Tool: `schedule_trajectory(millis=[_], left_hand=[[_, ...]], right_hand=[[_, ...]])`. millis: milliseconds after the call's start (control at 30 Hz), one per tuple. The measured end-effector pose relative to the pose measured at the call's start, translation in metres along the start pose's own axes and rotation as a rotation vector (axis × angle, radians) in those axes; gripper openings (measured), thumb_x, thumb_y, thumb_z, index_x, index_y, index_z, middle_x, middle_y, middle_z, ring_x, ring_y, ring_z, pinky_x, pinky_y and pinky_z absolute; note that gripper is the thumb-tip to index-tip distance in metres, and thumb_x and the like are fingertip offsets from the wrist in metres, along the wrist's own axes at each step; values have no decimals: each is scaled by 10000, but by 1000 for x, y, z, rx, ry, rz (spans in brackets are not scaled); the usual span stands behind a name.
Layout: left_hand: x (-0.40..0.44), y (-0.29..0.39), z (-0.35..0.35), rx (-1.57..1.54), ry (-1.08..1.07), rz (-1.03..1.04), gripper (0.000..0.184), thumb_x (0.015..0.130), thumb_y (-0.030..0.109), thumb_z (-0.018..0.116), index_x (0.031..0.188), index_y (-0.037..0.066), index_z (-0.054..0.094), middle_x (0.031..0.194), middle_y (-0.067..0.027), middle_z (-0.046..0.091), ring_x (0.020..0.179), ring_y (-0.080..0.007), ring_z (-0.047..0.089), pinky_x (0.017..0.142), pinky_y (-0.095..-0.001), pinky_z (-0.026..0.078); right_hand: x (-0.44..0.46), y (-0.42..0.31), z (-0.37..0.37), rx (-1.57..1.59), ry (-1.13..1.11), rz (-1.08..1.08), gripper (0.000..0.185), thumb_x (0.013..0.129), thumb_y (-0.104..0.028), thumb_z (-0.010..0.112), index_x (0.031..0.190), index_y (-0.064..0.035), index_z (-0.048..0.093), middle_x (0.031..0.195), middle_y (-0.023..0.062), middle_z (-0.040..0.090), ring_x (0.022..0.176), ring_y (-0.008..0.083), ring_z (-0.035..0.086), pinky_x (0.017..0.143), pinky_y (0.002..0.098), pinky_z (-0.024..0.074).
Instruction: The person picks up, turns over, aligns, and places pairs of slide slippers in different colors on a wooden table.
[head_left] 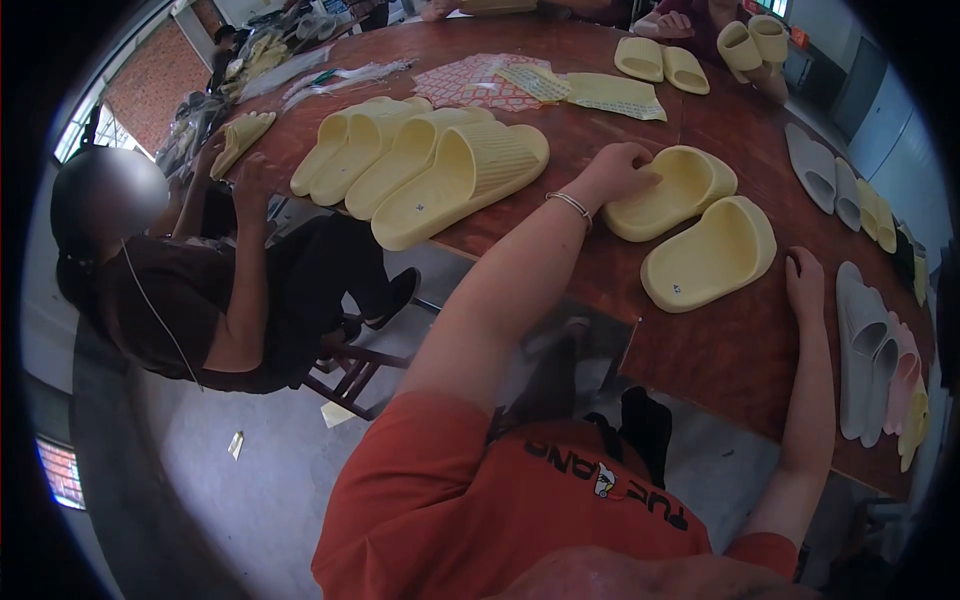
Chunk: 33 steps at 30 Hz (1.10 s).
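My left hand (618,172) reaches to the heel end of a yellow slipper (680,185), its fingers curled at the edge of the sole. Beside that slipper, nearer to me, lies a second yellow slipper (708,255) with a small size label on its sole. My right hand (804,280) rests on the tabletop to the right of this pair, its fingers bent and partly hidden, touching no slipper. Left of my left hand, a row of several yellow slippers (455,175) lies side by side near the table's edge.
Grey, pink and yellow slippers (865,350) line the right side of the brown table (690,360). Patterned sheets (480,82) lie further back. A co-worker (170,290) sits at the left holding a slipper (240,138). Other people are across the table, near another yellow pair (662,62).
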<state>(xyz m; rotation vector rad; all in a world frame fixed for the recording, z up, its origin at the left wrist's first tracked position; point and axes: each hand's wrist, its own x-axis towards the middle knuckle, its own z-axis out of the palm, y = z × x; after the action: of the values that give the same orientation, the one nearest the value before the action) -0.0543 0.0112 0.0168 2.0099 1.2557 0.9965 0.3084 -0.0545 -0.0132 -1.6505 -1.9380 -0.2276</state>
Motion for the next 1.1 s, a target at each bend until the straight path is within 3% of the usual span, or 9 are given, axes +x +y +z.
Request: schedule_trajectory(millis=[633, 700, 800, 867, 900, 1000, 1100], left_hand=[[-1, 2, -3, 19, 4, -13, 375, 666, 262, 658, 954, 33, 587, 913, -125, 593, 853, -216, 566, 762, -308, 443], [-3, 7, -4, -1, -19, -22, 389, 663, 263, 662, 964, 30, 581, 914, -125, 591, 850, -217, 566, 761, -308, 443], [-3, 10, 1, -57, -72, -17, 437, 655, 272, 670, 984, 6, 561, 939, -135, 578, 860, -230, 559, 765, -305, 441], [1, -1, 16, 181, 108, 219, 507, 587, 336, 705, 923, -21, 577, 924, -169, 567, 886, -271, 544, 786, -348, 430], [1, 1, 18, 170, 94, 229, 507, 587, 336, 705, 923, -21, 577, 924, -169, 567, 886, -271, 544, 786, -348, 430], [-2, 8, 14, 344, 24, 151, 549, 564, 358, 713, 921, -34, 571, 941, -182, 557, 926, -295, 523, 819, -362, 411], [-10, 31, 3, 26, -79, -56, 468, 623, 266, 694, 945, -42, 552, 952, -173, 562, 882, -269, 552, 754, -318, 449]], right_hand=[[-2, -4, -2, -18, -43, 9, 212, 791, -126, 496, 960, -9, 550, 1003, 138, 559, 954, 286, 513, 832, 350, 394], [-7, -21, -7, 174, 73, 115, 249, 827, -180, 486, 1005, -18, 547, 973, 118, 581, 908, 231, 549, 800, 313, 413], [-8, -44, -18, 434, 3, 248, 293, 852, -235, 472, 1038, -18, 540, 905, 99, 602, 842, 167, 570, 753, 270, 426], [-10, -54, -18, 454, -49, 255, 298, 854, -241, 472, 1039, -17, 540, 869, 93, 606, 816, 149, 572, 736, 257, 428], [-10, -59, -18, 485, -103, 246, 303, 856, -247, 471, 1040, -16, 540, 832, 87, 610, 790, 131, 574, 719, 245, 430], [-12, -76, -26, 598, -141, 241, 329, 841, -253, 491, 1072, -21, 523, 867, 95, 604, 823, 159, 570, 737, 265, 425], [-14, -80, -31, 486, -118, 162, 390, 822, -266, 511, 1137, -39, 475, 950, 115, 586, 906, 202, 552, 792, 287, 409]])
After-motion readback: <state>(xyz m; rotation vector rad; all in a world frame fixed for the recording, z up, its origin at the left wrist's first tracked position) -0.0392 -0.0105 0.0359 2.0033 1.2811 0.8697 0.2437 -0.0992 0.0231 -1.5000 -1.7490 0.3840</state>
